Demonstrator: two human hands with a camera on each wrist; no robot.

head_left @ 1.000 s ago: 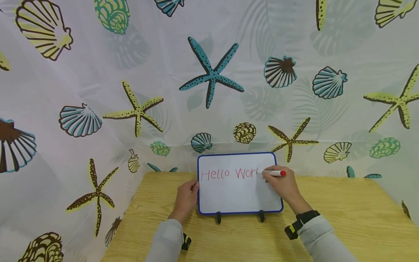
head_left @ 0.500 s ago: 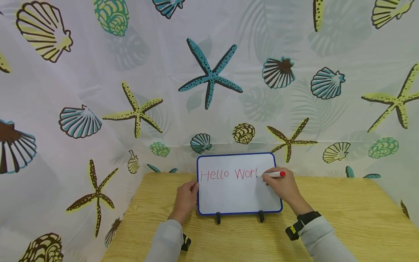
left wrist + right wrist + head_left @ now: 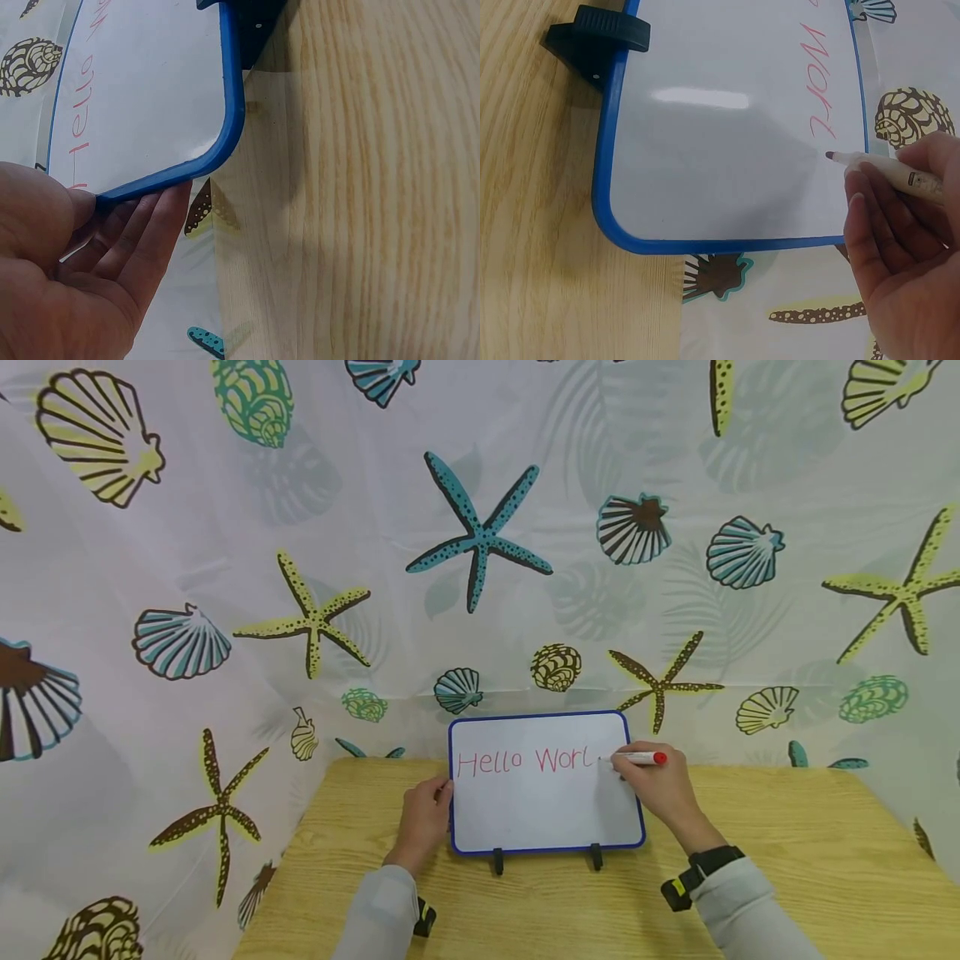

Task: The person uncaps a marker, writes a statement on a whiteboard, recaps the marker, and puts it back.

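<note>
A small whiteboard (image 3: 540,814) with a blue frame stands tilted back, bearing the red letters "Hello Worl" (image 3: 525,761). My left hand (image 3: 424,820) grips its left edge; in the left wrist view the thumb lies at the front and the fingers (image 3: 150,240) reach behind the frame. Between thumb and fingertips my right hand (image 3: 663,785) pinches a white marker (image 3: 639,757) with a red end. Its dark tip (image 3: 830,155) is right at the board's surface, just past the last letter.
Two black stand feet (image 3: 498,861) hold the board's lower edge. Beneath is a light wood table (image 3: 540,918). Behind and to the left hangs a white curtain (image 3: 390,635) printed with shells and starfish. Black wrist straps (image 3: 701,872) sit at both grey sleeves.
My right hand has drawn the "l" downward with the marker, then shifted right to a spot past it. The left hand stays on the board's edge. The head view drifts slightly.
</note>
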